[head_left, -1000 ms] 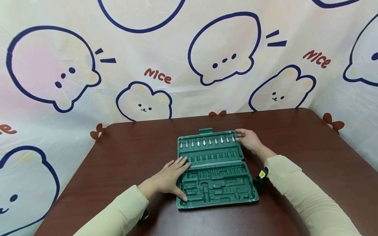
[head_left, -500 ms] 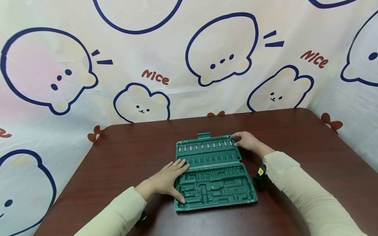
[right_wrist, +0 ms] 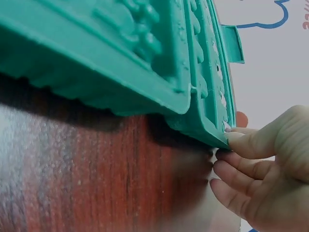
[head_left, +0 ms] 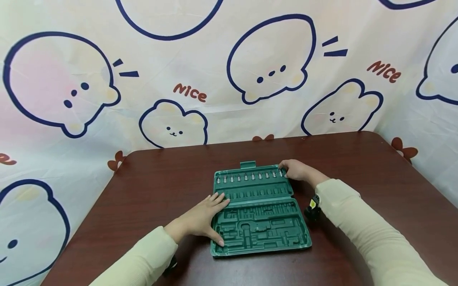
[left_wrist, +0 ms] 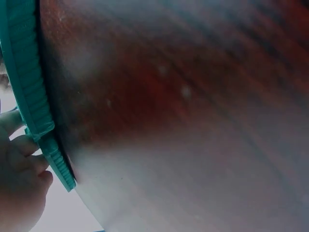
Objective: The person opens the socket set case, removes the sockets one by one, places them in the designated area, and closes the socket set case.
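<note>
An unfolded green plastic tool case (head_left: 262, 254) lies flat on the table. Along its far half stands a row of several silver bits (head_left: 245, 177); the near half has shaped recesses. My left hand (head_left: 198, 217) rests on the case's left edge, fingers spread and thumb on the near half. In the left wrist view, fingers (left_wrist: 24, 159) lie along the ridged green side. At the far right corner is my right hand (head_left: 297, 170), thumb and index finger pinching at the rightmost bit (head_left: 281, 172). In the right wrist view, the other fingers (right_wrist: 236, 176) curl below the rim.
The dark brown table (head_left: 161, 174) extends around the case. Behind it hangs a pale cloth (head_left: 214, 59) with cartoon prints. A latch tab (head_left: 247, 164) sticks out from the case's far edge. Each wrist wears a small black camera (head_left: 312, 208).
The right hand has shifted left from the case's right edge onto the rightmost bit, its fingertips drawn closer together. In the head view the case sits slightly lower. The left hand stays on the left edge.
</note>
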`<state>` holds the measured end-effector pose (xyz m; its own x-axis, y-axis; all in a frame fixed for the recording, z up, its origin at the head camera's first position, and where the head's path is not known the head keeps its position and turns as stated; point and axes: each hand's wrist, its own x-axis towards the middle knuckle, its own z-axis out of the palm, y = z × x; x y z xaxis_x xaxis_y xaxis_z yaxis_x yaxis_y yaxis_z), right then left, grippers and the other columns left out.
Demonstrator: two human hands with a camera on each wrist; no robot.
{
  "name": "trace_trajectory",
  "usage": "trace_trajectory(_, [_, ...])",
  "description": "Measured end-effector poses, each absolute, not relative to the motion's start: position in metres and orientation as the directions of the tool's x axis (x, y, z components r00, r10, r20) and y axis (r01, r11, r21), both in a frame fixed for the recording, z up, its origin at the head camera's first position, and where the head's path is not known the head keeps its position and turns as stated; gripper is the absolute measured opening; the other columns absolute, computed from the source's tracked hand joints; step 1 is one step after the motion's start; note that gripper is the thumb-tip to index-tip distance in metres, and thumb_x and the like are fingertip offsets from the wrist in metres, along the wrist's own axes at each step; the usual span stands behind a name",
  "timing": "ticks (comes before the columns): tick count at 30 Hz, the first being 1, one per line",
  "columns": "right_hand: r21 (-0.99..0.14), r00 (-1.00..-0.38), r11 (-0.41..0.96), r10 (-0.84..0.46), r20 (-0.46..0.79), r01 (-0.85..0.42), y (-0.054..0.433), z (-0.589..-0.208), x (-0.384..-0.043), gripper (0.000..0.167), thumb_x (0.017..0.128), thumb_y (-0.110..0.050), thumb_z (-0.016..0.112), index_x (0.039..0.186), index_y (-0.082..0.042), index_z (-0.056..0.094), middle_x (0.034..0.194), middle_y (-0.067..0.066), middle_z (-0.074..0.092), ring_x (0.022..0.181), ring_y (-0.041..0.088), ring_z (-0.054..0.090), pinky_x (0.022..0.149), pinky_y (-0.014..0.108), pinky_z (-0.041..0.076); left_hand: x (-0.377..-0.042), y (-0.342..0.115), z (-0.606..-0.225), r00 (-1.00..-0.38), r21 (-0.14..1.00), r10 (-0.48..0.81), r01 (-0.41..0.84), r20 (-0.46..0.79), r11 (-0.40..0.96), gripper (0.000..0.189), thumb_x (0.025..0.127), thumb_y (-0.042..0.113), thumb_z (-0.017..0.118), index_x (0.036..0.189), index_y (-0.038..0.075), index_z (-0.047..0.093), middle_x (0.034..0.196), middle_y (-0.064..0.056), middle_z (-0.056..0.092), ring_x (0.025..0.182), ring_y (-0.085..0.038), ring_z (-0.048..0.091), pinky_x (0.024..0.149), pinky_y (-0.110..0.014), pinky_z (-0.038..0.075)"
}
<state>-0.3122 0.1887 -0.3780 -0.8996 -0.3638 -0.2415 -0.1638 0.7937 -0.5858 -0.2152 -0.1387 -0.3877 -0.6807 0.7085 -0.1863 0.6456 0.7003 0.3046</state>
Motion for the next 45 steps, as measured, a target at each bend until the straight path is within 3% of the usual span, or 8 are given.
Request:
trace_trajectory(5, [-0.603, -0.912, 0.781, -0.351, -0.211, -0.161, 0.19, -0.374, -0.312, 0.035, 0.08, 0.01, 0.051, 0.114, 0.006, 0.048, 0.108, 0.025, 0.045, 0.084, 0.028, 0.042, 0.062, 0.032, 0.036, -0.217, -0.137, -0.387, -0.685, 0.297, 0.707, 0.647, -0.178, 0.702, 0.109, 0.054, 0.067, 0.062, 0.139, 0.011, 0.02, 0.142, -0.012, 0.012, 0.128, -0.031, 0.005, 0.1, -0.046, 0.01])
trace_trajectory(11, [-0.582, -0.931, 0.78, -0.351, -0.104, -0.229, 0.191, -0.375, -0.31, 0.031, 0.076, 0.009, 0.058, 0.106, 0.005, 0.051, 0.094, 0.018, 0.044, 0.078, 0.026, 0.042, 0.06, 0.032, 0.038, -0.217, -0.137, -0.386, -0.679, 0.297, 0.713, 0.654, -0.175, 0.696, 0.109, 0.054, 0.066, 0.062, 0.139, 0.011, 0.02, 0.142, -0.012, 0.012, 0.128, -0.03, 0.005, 0.101, -0.044, 0.009])
trace_trajectory(17, [-0.714, -0.955, 0.689, -0.279, -0.098, -0.128, 0.19, -0.378, -0.305, 0.013, 0.082, 0.002, 0.054, 0.095, 0.002, 0.049, 0.088, 0.013, 0.049, 0.076, 0.023, 0.049, 0.061, 0.031, 0.041, -0.216, -0.138, -0.387, -0.675, 0.298, 0.719, 0.661, -0.165, 0.689, 0.109, 0.055, 0.067, 0.062, 0.139, 0.012, 0.02, 0.142, -0.012, 0.012, 0.129, -0.029, 0.006, 0.101, -0.044, 0.009])
trace_trajectory(25, [-0.76, -0.97, 0.646, -0.222, -0.1, -0.069, 0.19, -0.38, -0.304, 0.015, 0.086, -0.001, 0.05, 0.098, 0.005, 0.056, 0.093, 0.016, 0.053, 0.08, 0.025, 0.053, 0.067, 0.034, 0.045, -0.216, -0.139, -0.386, -0.68, 0.303, 0.716, 0.657, -0.158, 0.691, 0.109, 0.054, 0.067, 0.062, 0.139, 0.013, 0.02, 0.142, -0.01, 0.013, 0.129, -0.029, 0.007, 0.1, -0.045, 0.009])
trace_trajectory(34, [-0.754, -0.987, 0.655, -0.151, -0.055, -0.058, 0.189, -0.386, -0.299, 0.01, 0.087, -0.007, 0.05, 0.092, -0.001, 0.057, 0.091, 0.013, 0.054, 0.072, 0.023, 0.047, 0.059, 0.03, 0.039, -0.215, -0.139, -0.387, -0.678, 0.279, 0.715, 0.663, -0.17, 0.694, 0.109, 0.054, 0.069, 0.06, 0.139, 0.013, 0.02, 0.142, -0.01, 0.013, 0.129, -0.028, 0.007, 0.101, -0.043, 0.009])
trace_trajectory(41, [-0.895, -0.993, 0.446, -0.104, -0.057, 0.005, 0.196, -0.385, -0.298, 0.016, 0.09, -0.011, 0.047, 0.097, 0.003, 0.051, 0.094, 0.017, 0.053, 0.086, 0.028, 0.053, 0.078, 0.038, 0.043, -0.217, -0.14, -0.388, -0.682, 0.261, 0.71, 0.663, -0.175, 0.701, 0.11, 0.054, 0.068, 0.061, 0.139, 0.013, 0.02, 0.142, -0.01, 0.013, 0.129, -0.028, 0.008, 0.101, -0.042, 0.009])
trace_trajectory(45, [-0.904, -0.993, 0.426, -0.09, -0.077, 0.032, 0.207, -0.385, -0.294, 0.018, 0.09, -0.012, 0.047, 0.099, 0.004, 0.049, 0.096, 0.018, 0.052, 0.088, 0.029, 0.053, 0.079, 0.039, 0.043, -0.217, -0.14, -0.389, -0.677, 0.271, 0.714, 0.664, -0.176, 0.697, 0.11, 0.054, 0.069, 0.06, 0.139, 0.013, 0.02, 0.142, -0.01, 0.013, 0.129, -0.028, 0.007, 0.101, -0.043, 0.009])
